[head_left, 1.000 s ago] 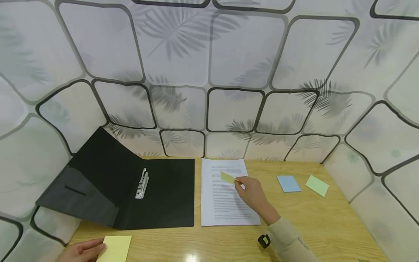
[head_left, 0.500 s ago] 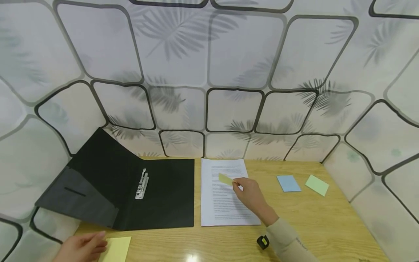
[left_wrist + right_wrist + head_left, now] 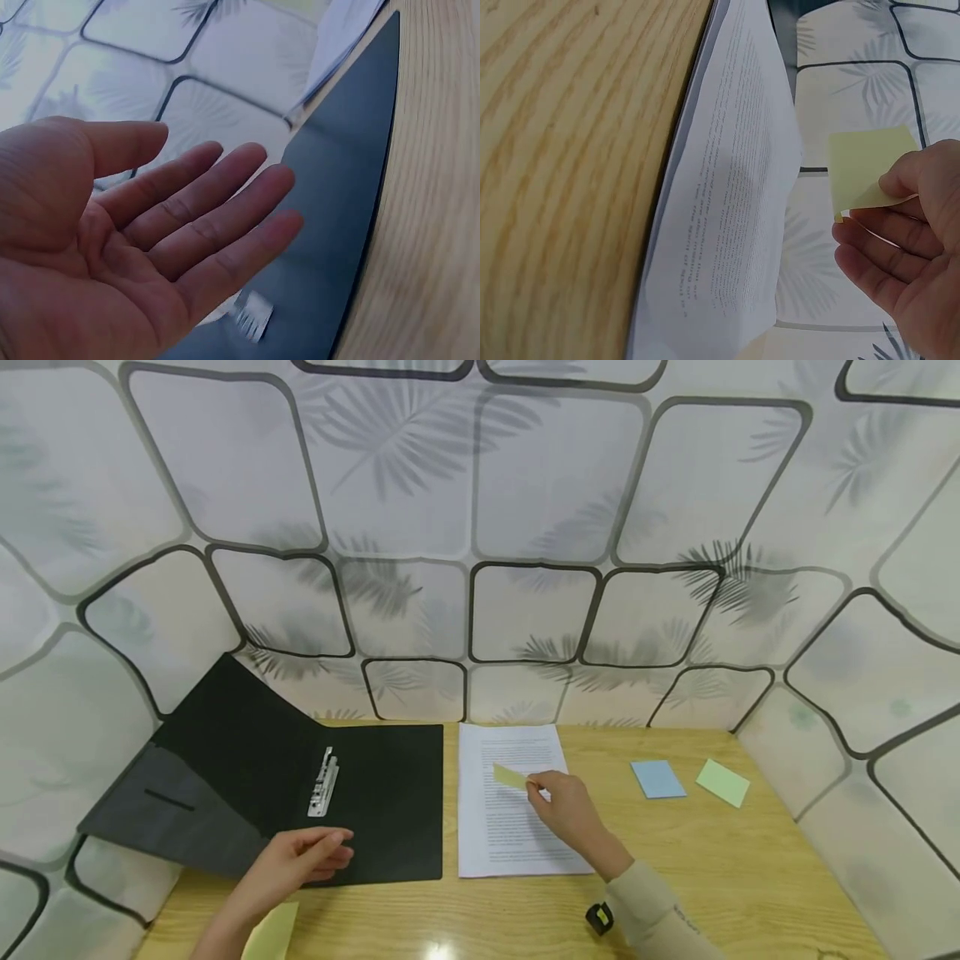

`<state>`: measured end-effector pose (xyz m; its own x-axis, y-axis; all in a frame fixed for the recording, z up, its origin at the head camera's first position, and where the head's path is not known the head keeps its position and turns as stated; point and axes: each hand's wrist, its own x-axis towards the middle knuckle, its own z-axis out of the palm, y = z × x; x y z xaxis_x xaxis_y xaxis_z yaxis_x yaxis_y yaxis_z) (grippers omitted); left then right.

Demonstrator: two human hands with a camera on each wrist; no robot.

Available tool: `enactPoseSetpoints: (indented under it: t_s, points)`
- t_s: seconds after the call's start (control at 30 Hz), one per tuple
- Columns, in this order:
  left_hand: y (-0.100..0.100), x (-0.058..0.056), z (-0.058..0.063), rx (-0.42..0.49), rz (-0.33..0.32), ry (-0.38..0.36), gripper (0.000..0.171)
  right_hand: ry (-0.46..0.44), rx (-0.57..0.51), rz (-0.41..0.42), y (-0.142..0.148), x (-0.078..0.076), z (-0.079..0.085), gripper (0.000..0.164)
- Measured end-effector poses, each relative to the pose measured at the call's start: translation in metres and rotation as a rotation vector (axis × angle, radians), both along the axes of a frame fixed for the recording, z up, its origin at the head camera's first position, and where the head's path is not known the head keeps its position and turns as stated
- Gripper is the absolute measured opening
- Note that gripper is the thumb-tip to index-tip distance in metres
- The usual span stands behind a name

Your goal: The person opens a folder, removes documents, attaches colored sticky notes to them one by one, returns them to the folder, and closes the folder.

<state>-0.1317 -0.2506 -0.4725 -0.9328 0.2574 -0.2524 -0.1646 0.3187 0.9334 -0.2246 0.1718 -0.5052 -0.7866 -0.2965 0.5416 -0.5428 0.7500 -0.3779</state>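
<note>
Between thumb and fingers, my right hand point(image 3: 566, 806) pinches a yellow sticky note point(image 3: 866, 169) above a stack of printed paper point(image 3: 517, 843). My left hand point(image 3: 300, 860) holds nothing; its palm and loosely bent fingers show in the left wrist view. It hovers over the near edge of an open black folder point(image 3: 390, 802), whose metal clip point(image 3: 324, 785) lies near the spine. Below the left forearm, partly covered by it, is a yellow sticky note pad point(image 3: 272, 935) on the table.
A blue sticky note pad point(image 3: 658, 779) and a green one point(image 3: 723, 782) lie on the wooden table point(image 3: 720, 877) to the right. A small black object point(image 3: 599, 918) is beside the right sleeve. The folder's raised left cover point(image 3: 187, 785) leans against the patterned wall point(image 3: 420, 610).
My left hand has let go of the yellow pad and moved up and right to the folder. The right hand has shifted slightly left and down with its note.
</note>
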Motion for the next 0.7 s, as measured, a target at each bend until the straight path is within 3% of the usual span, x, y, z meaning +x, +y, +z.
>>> enactPoseSetpoints:
  t_s: [0.17,0.33,0.7]
  points:
    - [0.028,-0.026,-0.005,0.086,-0.022,0.005,0.055,-0.027,0.015,-0.010,-0.002,0.001,0.001,0.009]
    - [0.054,-0.047,-0.011,0.125,-0.026,0.007,0.055,0.002,0.016,0.009,-0.003,0.002,-0.001,0.008]
    - [0.108,-0.073,-0.019,0.111,0.013,-0.030,0.046,0.082,0.017,0.055,-0.005,0.002,-0.003,0.012]
